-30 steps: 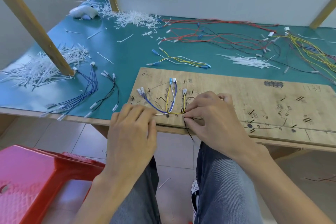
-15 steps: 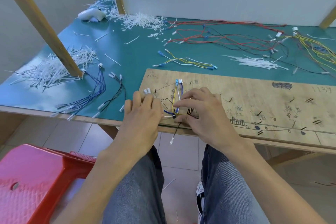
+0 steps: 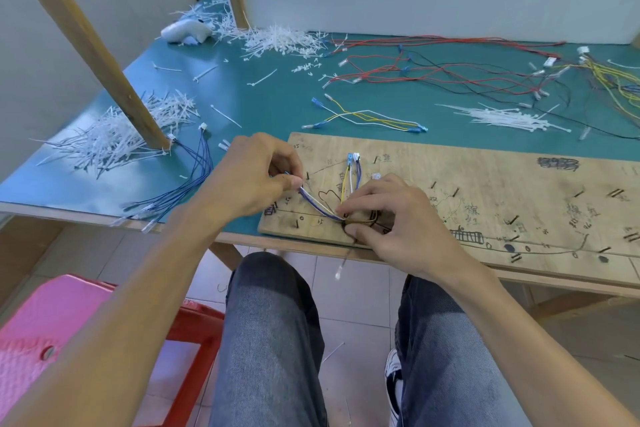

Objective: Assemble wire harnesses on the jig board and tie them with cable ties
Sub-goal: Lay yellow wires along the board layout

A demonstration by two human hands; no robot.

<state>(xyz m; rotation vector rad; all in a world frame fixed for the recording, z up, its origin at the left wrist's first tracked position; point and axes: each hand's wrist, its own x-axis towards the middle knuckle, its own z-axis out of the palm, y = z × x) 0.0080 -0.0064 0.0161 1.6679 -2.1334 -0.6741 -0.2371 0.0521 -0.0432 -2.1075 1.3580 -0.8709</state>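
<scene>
The desk [image 3: 277, 104] is teal, the jig board [image 3: 485, 184] pale wood scrawled with black marks, its wires [image 3: 323, 208] blue, white and yellow, the cable ties [image 3: 509, 118] white, the stool [image 3: 52, 340] red, the jeans [image 3: 270, 340] grey-blue.

We see soft, even daylight, bright across the tabletop [image 3: 277, 104], with a pale sheen near its left edge. Shadows are faint. The red stool [image 3: 52, 329] washes out pink. Wide-angle distortion bows the edges.

One jig board [image 3: 502, 180], one harness [image 3: 320, 207]; two hands [image 3: 249, 177] [image 3: 398, 218], three cable-tie heaps [image 3: 110, 139] [image 3: 280, 40] [image 3: 509, 116]
</scene>
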